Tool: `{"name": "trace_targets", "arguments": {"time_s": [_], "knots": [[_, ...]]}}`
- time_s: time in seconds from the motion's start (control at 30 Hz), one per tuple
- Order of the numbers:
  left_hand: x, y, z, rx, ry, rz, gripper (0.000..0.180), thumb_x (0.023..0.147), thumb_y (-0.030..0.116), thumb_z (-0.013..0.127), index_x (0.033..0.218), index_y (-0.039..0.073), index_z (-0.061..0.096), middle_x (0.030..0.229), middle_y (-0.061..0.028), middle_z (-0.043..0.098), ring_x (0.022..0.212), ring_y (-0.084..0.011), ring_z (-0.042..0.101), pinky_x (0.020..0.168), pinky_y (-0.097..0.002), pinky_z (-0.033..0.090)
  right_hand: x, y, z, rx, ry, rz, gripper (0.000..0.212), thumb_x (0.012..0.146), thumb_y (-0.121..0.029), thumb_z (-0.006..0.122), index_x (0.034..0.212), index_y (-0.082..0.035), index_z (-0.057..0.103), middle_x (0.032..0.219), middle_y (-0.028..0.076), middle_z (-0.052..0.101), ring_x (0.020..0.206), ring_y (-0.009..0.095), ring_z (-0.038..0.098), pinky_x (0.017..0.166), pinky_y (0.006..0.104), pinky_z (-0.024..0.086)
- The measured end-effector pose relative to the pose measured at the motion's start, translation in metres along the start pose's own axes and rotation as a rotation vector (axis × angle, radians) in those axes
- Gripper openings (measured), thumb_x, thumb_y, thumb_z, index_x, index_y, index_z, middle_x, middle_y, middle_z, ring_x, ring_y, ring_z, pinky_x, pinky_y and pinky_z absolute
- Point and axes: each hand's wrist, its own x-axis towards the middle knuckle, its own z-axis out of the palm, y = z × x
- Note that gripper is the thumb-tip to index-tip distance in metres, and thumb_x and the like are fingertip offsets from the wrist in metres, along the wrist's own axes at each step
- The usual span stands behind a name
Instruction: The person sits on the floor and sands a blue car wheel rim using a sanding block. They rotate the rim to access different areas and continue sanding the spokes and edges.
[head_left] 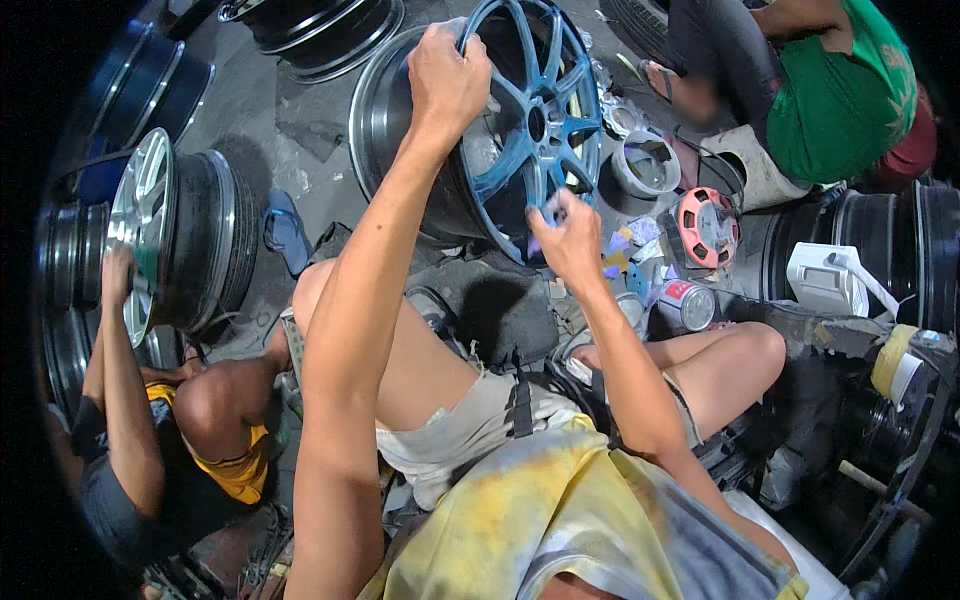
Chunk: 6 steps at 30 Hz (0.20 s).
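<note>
A wheel rim with glossy blue spokes point(543, 85) stands upright in front of me, its blue face turned to the right. At its upper edge my left hand point(450, 75) is closed over the rim. My right hand point(568, 235) is at the lower part of the blue face, fingers pinched together and slightly blurred. A bit of purple shows by those fingertips, too small and smeared to name. The dark barrel point(385, 120) of the rim lies to the left of my left forearm.
A white bucket point(645, 165), a pink disc-shaped thing point(707, 228), a can point(686, 304) and paper scraps lie right of the rim. A person in green point(840, 100) sits at the upper right. Another person's hand point(117, 275) touches a silver wheel point(150, 215) at left, near a blue slipper point(286, 232).
</note>
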Motion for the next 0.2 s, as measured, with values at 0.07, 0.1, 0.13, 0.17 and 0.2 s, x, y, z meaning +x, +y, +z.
{"name": "trace_targets", "arguments": {"time_s": [0.07, 0.1, 0.13, 0.17, 0.2], "knots": [[0.0, -0.007, 0.008, -0.026, 0.071, 0.047, 0.033, 0.091, 0.017, 0.06, 0.112, -0.005, 0.072, 0.109, -0.029, 0.07, 0.104, -0.0461, 0.067, 0.096, -0.0491, 0.051, 0.01, 0.006, 0.011, -0.015, 0.089, -0.089, 0.03, 0.083, -0.023, 0.077, 0.077, 0.0, 0.059, 0.068, 0.023, 0.064, 0.067, 0.043, 0.065, 0.062, 0.0495, 0.048], [0.001, -0.013, 0.008, -0.029, 0.119, 0.07, 0.033, 0.091, 0.017, 0.06, 0.112, -0.005, 0.072, 0.109, -0.0287, 0.07, 0.104, -0.0459, 0.067, 0.096, -0.0492, 0.051, 0.015, 0.004, 0.017, -0.016, 0.126, -0.146, 0.03, 0.084, -0.023, 0.077, 0.077, 0.0, 0.059, 0.068, 0.023, 0.064, 0.066, 0.043, 0.066, 0.062, 0.0493, 0.048], [-0.002, -0.019, 0.007, -0.006, 0.15, 0.061, 0.033, 0.092, 0.018, 0.06, 0.113, -0.004, 0.073, 0.111, -0.0279, 0.07, 0.105, -0.0448, 0.068, 0.099, -0.0487, 0.05, 0.004, 0.004, 0.014, -0.007, 0.029, -0.081, 0.029, 0.083, -0.023, 0.078, 0.079, 0.0, 0.061, 0.07, 0.024, 0.066, 0.069, 0.042, 0.068, 0.063, 0.049, 0.049], [-0.001, -0.016, 0.002, -0.043, 0.099, -0.001, 0.035, 0.091, 0.019, 0.06, 0.116, -0.003, 0.072, 0.115, -0.0285, 0.07, 0.109, -0.0438, 0.068, 0.102, -0.0474, 0.049, -0.004, 0.005, 0.008, 0.026, -0.029, -0.037, 0.028, 0.082, -0.024, 0.079, 0.078, -0.002, 0.062, 0.075, 0.024, 0.069, 0.072, 0.038, 0.071, 0.069, 0.0495, 0.051], [-0.003, -0.004, 0.0, -0.097, 0.031, -0.067, 0.037, 0.091, 0.019, 0.061, 0.118, -0.002, 0.072, 0.119, -0.0291, 0.069, 0.113, -0.0428, 0.067, 0.105, -0.0461, 0.048, -0.016, 0.01, -0.001, 0.049, -0.078, 0.025, 0.026, 0.082, -0.024, 0.08, 0.077, -0.003, 0.064, 0.08, 0.025, 0.071, 0.076, 0.033, 0.074, 0.075, 0.0499, 0.054]]}}
